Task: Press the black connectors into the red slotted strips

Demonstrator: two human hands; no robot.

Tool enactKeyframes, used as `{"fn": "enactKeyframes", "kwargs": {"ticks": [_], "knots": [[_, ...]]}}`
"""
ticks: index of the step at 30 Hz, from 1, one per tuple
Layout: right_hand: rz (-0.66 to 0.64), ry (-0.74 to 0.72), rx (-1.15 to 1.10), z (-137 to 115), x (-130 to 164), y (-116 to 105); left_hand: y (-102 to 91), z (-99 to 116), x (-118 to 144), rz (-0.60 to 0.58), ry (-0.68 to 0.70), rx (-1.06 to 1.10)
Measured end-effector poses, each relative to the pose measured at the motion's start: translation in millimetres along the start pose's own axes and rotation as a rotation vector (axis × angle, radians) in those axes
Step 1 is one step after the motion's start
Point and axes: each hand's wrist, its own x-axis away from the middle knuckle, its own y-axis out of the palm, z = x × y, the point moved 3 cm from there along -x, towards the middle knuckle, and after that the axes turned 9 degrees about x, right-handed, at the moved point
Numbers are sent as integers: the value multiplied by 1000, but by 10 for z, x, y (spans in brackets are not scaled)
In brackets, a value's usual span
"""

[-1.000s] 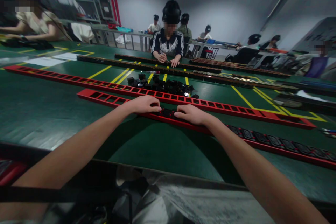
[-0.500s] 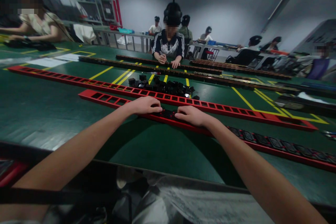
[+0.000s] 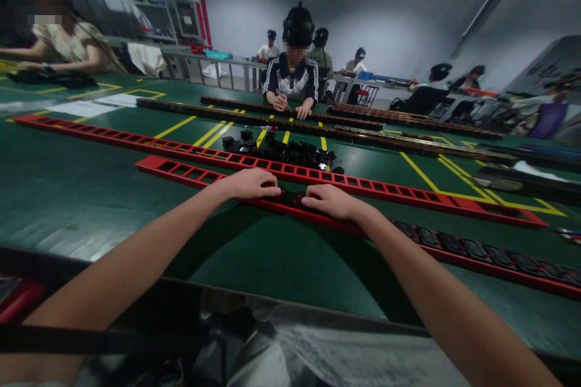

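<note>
My left hand [image 3: 250, 183] and my right hand [image 3: 330, 200] lie palm down on a long red slotted rail [image 3: 181, 170] on the green table. Their fingertips press on a black insert [image 3: 289, 198] seated in the rail between them. To the right of my right hand the rail's slots hold several black inserts [image 3: 472, 248]; to the left of my left hand the slots stand bare. A pile of loose black parts [image 3: 285, 150] lies just beyond, behind a second red rail [image 3: 408, 196].
Dark rails [image 3: 254, 115] run across the far side of the green table [image 3: 82, 193], which has yellow lines. A person in a striped jacket [image 3: 292, 78] works opposite. Another person [image 3: 68, 48] sits far left, others at the back right.
Both hands stay pressed on the rail in the same place. The view has shifted very slightly.
</note>
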Motion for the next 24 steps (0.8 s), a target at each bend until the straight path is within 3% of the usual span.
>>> {"fn": "enactKeyframes", "kwargs": {"ticks": [24], "knots": [[-11,20,23,33,-16,21,5,-10,-4,-6,6,-7]]}}
